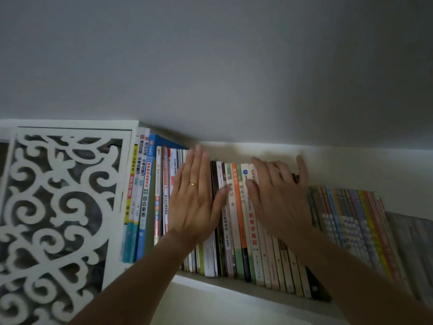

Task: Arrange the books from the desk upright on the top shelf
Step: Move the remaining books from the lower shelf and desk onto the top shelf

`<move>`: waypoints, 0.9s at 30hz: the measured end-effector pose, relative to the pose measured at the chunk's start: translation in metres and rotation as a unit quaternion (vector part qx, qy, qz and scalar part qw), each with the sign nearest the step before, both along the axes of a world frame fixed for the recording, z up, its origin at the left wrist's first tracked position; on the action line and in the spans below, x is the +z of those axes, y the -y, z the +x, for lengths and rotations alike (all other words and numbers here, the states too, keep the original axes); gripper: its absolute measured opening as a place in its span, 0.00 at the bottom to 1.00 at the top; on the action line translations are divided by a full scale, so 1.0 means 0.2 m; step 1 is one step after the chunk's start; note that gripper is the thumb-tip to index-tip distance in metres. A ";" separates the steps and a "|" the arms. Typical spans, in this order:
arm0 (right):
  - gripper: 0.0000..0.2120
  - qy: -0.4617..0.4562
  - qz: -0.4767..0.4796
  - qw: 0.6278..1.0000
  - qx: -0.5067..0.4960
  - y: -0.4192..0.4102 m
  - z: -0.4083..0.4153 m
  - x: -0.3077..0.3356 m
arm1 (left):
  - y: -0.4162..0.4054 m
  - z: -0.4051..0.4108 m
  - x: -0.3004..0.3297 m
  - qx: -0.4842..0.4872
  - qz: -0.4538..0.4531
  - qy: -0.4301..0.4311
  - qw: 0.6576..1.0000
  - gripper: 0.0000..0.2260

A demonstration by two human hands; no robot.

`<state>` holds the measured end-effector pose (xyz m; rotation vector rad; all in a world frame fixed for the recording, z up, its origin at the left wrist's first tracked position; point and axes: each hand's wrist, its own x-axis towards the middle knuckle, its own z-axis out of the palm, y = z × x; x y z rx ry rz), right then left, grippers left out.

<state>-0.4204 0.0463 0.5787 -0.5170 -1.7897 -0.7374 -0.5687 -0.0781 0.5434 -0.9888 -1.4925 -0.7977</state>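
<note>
A long row of books [236,219] stands upright on the top shelf [225,283], spines facing me, running from the carved panel on the left to the right edge of view. My left hand [195,198], with a gold ring, lies flat with straight fingers against the spines left of the middle. My right hand [280,198] presses flat on the spines just right of it, fingers spread. An orange-spined book [239,207] and a white one show in the gap between my two hands. Neither hand grips anything.
A white carved lattice panel [58,202] closes the cabinet section at the left. The grey ceiling [222,62] hangs close above the books. A second, blurred run of colourful spines [351,221] fills the shelf to the right.
</note>
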 end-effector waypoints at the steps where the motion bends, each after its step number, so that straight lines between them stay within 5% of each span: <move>1: 0.25 0.003 -0.003 1.000 -0.006 0.00 -0.01 0.00 | 0.00 -0.01 -0.03 -0.017 0.016 0.032 0.999 0.33; 13: 0.22 0.071 0.007 0.994 0.089 0.16 -0.17 0.06 | 0.15 -0.09 -0.10 0.037 -0.076 0.020 0.996 0.29; 21: 0.19 0.010 -0.004 0.999 0.048 0.21 -0.30 0.04 | 0.08 -0.10 -0.17 0.085 -0.123 0.011 0.989 0.29; 27: 0.26 0.067 -0.026 0.993 0.093 0.24 -0.28 0.13 | 0.23 -0.11 -0.16 0.090 -0.218 -0.026 0.971 0.42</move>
